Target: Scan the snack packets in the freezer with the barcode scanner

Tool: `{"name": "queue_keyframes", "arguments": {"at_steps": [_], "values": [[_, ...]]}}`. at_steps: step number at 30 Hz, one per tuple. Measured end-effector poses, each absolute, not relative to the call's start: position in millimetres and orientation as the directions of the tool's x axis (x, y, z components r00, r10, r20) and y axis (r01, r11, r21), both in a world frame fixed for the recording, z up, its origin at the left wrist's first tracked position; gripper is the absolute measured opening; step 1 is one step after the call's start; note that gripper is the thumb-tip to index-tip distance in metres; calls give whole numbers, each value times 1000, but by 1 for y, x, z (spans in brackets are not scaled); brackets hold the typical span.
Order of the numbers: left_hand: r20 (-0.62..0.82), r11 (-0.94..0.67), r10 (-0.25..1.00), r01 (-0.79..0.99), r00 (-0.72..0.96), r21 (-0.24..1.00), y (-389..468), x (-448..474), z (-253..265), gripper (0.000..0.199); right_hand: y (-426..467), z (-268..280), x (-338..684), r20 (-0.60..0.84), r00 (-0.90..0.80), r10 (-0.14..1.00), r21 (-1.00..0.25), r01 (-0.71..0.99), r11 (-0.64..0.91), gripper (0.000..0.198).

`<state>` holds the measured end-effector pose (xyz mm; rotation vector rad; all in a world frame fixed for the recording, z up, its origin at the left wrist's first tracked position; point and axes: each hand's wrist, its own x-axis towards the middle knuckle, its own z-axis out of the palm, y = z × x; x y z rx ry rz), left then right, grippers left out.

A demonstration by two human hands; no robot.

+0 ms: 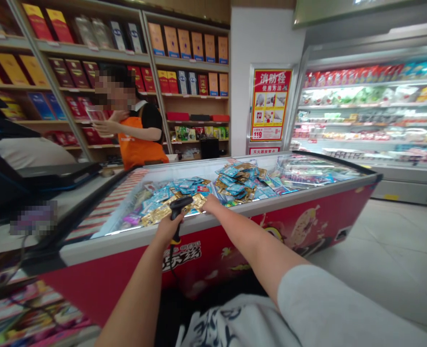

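Note:
A black barcode scanner (pixel 179 205) is gripped in my left hand (pixel 169 229), its head tilted over the near edge of the chest freezer (pixel 119 236). Just to its right, the fingers of my right hand (pixel 209 204) are closed on a gold packet (pixel 199 201). Beyond both hands lie blue packets (pixel 155 197) and more gold packets (pixel 155 215). A taller heap of blue and gold packets (pixel 237 180) rises at the middle of the freezer.
A person in an orange apron (pixel 141 140) stands behind the freezer, holding a clear cup (pixel 97 115). Shelves of boxed goods (pixel 195 67) line the back wall. On the left is a counter (pixel 4 243); a lit refrigerated display (pixel 365 111) stands at right.

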<state>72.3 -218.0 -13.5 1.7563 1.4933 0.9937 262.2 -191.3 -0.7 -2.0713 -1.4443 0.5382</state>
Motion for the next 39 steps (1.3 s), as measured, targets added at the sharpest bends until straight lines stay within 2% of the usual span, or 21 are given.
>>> {"name": "queue_keyframes", "arguments": {"at_steps": [6,9,13,20,39], "values": [[173,-188,982,566,80,803,-217,83,-8,41,-215,-7,302,274,281,920,-577,813,-76,47],[187,-212,977,551,102,807,-217,98,-6,39,-222,-14,318,333,303,893,-612,790,-40,43],[163,-223,973,500,162,836,-216,117,-7,40,-227,-22,331,349,341,873,-686,727,-9,32],[106,-202,973,534,204,821,-213,115,-10,45,-235,-21,333,337,374,864,-726,687,-14,25],[129,-230,967,545,217,806,-223,114,-6,42,-237,-19,332,320,373,871,-697,715,-51,29]]}}
